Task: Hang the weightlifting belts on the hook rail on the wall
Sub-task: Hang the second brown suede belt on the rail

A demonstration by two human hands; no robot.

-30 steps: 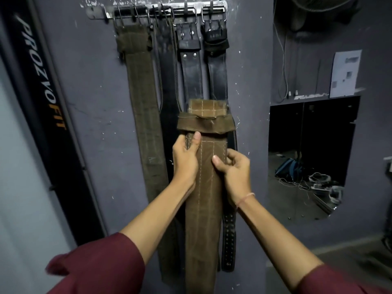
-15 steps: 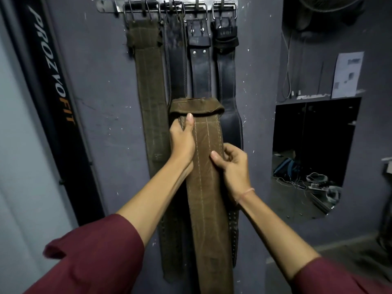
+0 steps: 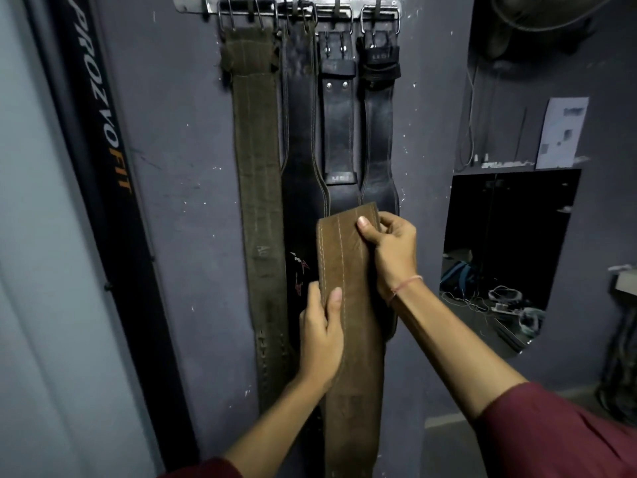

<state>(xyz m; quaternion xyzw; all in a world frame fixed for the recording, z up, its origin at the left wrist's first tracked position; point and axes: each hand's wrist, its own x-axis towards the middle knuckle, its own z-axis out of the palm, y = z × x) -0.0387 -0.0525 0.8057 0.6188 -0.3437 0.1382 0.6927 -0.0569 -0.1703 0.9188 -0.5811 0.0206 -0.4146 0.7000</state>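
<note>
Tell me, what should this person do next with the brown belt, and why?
Probably lift it toward the hook rail. The brown belt is not hung: the right hand pinches its top end, the left hand grips it lower, and that end sits well below the rail, where four other belts hang.

Dim light falls on a scuffed grey wall (image 3: pixel 179 139). At far left stands a black banner (image 3: pixel 103 167) lettered PROZVOFIT. At right, a dark mirror (image 3: pixel 510 236) shows cables (image 3: pixel 499 293) on a floor (image 3: pixel 472 326), with a paper sheet (image 3: pixel 561 132) propped above it.
</note>
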